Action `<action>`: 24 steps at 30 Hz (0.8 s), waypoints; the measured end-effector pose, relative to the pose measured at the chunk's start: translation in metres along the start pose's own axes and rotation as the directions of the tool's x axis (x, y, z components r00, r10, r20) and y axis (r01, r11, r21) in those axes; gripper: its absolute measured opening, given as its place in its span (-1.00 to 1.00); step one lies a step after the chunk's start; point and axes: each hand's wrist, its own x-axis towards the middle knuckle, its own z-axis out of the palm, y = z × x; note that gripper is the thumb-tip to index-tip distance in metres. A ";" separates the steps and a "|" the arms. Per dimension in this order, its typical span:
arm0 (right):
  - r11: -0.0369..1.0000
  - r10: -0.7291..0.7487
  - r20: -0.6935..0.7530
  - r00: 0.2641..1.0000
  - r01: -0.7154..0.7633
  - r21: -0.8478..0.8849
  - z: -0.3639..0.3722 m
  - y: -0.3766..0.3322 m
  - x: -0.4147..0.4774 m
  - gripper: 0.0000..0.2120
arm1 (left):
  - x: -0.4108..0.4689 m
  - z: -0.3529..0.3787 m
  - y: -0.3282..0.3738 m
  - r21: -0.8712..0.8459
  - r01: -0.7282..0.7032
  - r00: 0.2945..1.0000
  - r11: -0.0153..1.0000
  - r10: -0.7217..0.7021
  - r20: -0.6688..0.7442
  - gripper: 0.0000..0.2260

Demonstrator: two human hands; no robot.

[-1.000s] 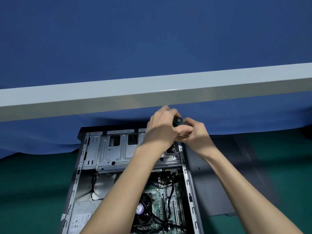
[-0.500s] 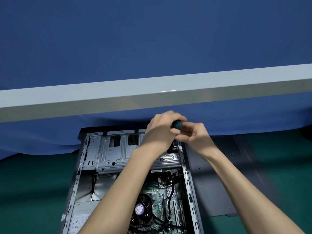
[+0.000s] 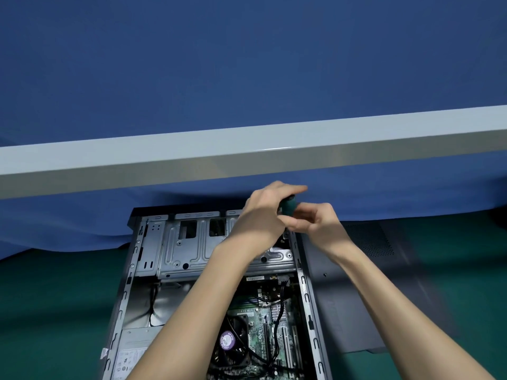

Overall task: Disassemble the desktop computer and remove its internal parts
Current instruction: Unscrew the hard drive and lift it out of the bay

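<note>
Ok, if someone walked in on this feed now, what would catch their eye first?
The left hand and right hand hold a green-handled screwdriver at the far right corner of the open computer case. Nearer, a purple sticker marks the fan; a pale bar crosses the blue backdrop above.

The work area contains 1 desktop computer case (image 3: 131, 272) and 1 side panel (image 3: 343, 297) lying detached beside it. The case interior shows 1 drive cage (image 3: 192, 250), 1 motherboard (image 3: 259, 315), 1 cooler fan (image 3: 241, 329) with 1 purple label (image 3: 227, 340), and 1 power supply (image 3: 137, 341). 2 hands are in view: 1 left hand (image 3: 263, 212) and 1 right hand (image 3: 321, 223). There is 1 screwdriver (image 3: 288, 207). The surroundings comprise 1 pale bar (image 3: 247, 154), 1 blue cloth (image 3: 247, 64) and 1 green mat (image 3: 55, 311).
</note>
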 end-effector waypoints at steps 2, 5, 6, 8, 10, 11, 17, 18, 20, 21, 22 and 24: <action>1.000 0.018 0.006 1.000 -0.018 -0.003 -0.001 0.001 0.001 -0.72 | -0.001 0.000 -0.001 -0.004 0.013 0.999 1.000 -0.013 -0.038 -0.65; 0.998 0.039 -0.052 0.998 -0.041 -0.042 -0.004 0.004 0.000 -0.67 | 0.000 -0.001 -0.006 0.037 0.041 0.986 0.998 -0.035 -0.164 -0.77; 0.995 0.039 -0.091 0.995 -0.047 -0.088 -0.005 0.005 0.000 -0.70 | -0.001 0.000 -0.009 0.035 0.042 0.980 0.998 -0.035 -0.195 -0.76; 0.980 0.044 -0.180 0.983 -0.077 -0.185 -0.007 0.009 -0.002 -0.76 | -0.003 0.001 -0.016 0.004 0.047 0.968 0.999 -0.045 -0.248 -0.75; 0.956 0.065 -0.245 0.967 -0.131 -0.262 -0.008 0.014 -0.004 -0.80 | -0.005 0.002 -0.022 -0.041 0.064 0.950 0.997 -0.073 -0.302 -0.73; 0.942 0.079 -0.261 0.962 -0.157 -0.296 -0.007 0.015 -0.006 -0.81 | -0.007 0.002 -0.025 -0.059 0.069 0.941 0.996 -0.085 -0.327 -0.71; 0.902 0.104 -0.191 0.976 -0.173 -0.397 0.005 0.011 -0.009 -0.60 | -0.010 0.002 -0.034 -0.059 0.083 0.907 0.995 -0.100 -0.410 -0.63; 0.891 0.086 -0.194 0.977 -0.163 -0.424 0.007 0.011 -0.008 -0.61 | -0.009 0.002 -0.033 -0.053 0.087 0.905 0.995 -0.101 -0.414 -0.62; 0.846 0.063 -0.219 0.974 -0.168 -0.506 0.008 0.013 -0.005 -0.70 | -0.009 0.002 -0.034 -0.049 0.092 0.899 0.995 -0.104 -0.426 -0.62; 0.815 0.069 -0.225 0.972 -0.185 -0.549 0.008 0.013 -0.003 -0.75 | -0.009 0.002 -0.035 -0.058 0.091 0.895 0.994 -0.107 -0.433 -0.63; 0.781 0.082 -0.220 0.972 -0.200 -0.592 0.008 0.015 -0.002 -0.77 | -0.010 0.002 -0.036 -0.069 0.088 0.892 0.994 -0.110 -0.439 -0.64; 0.716 0.095 -0.192 0.977 -0.201 -0.669 0.008 0.018 0.001 -0.80 | -0.012 0.002 -0.039 -0.081 0.084 0.886 0.993 -0.112 -0.451 -0.65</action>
